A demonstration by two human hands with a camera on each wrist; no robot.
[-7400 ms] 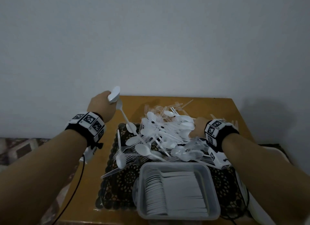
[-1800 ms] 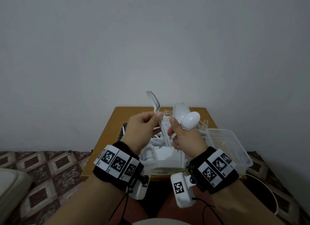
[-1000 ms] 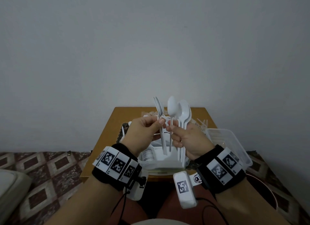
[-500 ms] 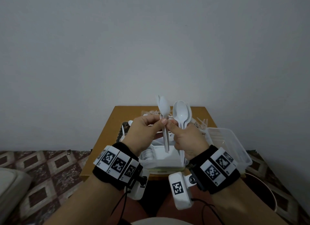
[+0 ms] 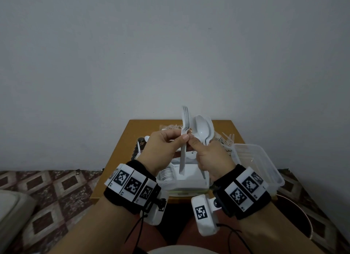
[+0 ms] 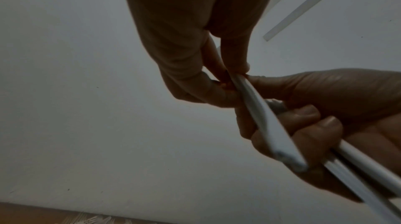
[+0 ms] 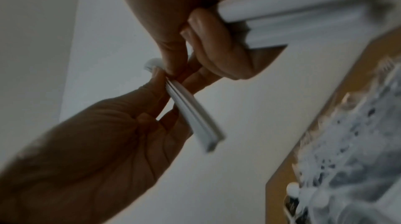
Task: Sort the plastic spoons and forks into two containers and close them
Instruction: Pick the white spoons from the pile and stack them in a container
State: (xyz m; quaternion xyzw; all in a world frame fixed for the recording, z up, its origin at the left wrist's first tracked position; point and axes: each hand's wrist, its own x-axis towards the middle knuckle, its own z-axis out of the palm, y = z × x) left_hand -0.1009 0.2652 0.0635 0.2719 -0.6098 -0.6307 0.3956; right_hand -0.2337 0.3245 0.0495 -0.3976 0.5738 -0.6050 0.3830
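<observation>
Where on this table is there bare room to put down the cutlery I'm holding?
Bare wood shows along the table's left edge, beside the dark mat, and at the far right corner. The empty clear container on the right is open too. The middle is crowded: loose forks behind, the spoon container in front.

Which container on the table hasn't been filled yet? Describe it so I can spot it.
Start at the wooden table. Along its right edge, right of the right hand, sits a clear plastic container. Unlike the near container packed with stacked spoons, it looks empty.
</observation>
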